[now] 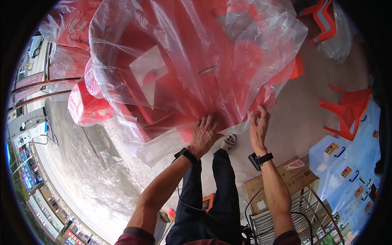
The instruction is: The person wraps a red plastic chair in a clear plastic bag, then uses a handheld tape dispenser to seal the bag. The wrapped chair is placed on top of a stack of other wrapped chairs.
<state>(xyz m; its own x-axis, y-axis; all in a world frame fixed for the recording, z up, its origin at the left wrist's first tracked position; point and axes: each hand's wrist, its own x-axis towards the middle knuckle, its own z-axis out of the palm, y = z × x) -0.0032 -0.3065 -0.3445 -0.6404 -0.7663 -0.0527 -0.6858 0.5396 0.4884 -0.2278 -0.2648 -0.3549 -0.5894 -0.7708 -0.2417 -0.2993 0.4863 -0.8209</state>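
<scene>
Large red plastic pieces point(180, 88), seemingly stacked seats with square cut-outs, stand before me inside a crinkled clear plastic bag point(104, 61). The bag's loose edge faces me. My left hand point(205, 134) lies palm down on the film at the near side of the stack, fingers stretched forward and thumb out to the side. To its right, my right hand point(259, 128) pinches the film near the bag's edge between thumb and fingers. Black bands with small devices are on both wrists.
More bagged red plastic goods point(88, 104) stand at left. A red stool point(349, 110) lies at right, near translucent storage boxes point(333, 156) with blue handles. A flattened cardboard box point(284, 180) rests on a metal rack point(275, 223). My sandalled foot point(228, 142) is below the bag.
</scene>
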